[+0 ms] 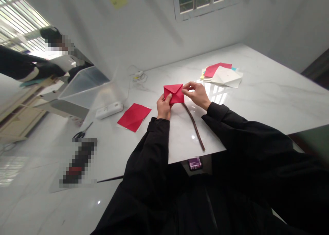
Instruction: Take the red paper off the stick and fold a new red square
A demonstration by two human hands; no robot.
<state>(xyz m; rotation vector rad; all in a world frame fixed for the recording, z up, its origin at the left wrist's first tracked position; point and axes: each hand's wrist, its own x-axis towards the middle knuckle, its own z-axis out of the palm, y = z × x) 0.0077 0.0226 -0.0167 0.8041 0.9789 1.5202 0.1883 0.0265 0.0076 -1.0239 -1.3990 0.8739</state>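
A folded square of red origami paper [174, 93] is held up just above the white marble table [257, 91]. My left hand [163, 106] grips its lower left side, and my right hand [196, 95] pinches its right corner. Diagonal creases and folded flaps show on its upper face. A thin brown twig [194, 127] lies on the table below my right hand, its upper end close to the paper. A second red sheet [134, 117], creased, lies flat to the left of my left hand.
Behind my hands lies a pile of coloured and white paper [221, 75]. To the left are a white rectangular device [109, 110], a clear plastic box [87, 87] and black-handled scissors [82, 133]. A blurred dark object [78, 163] lies near the table's left edge. A person [52, 46] stands beyond it.
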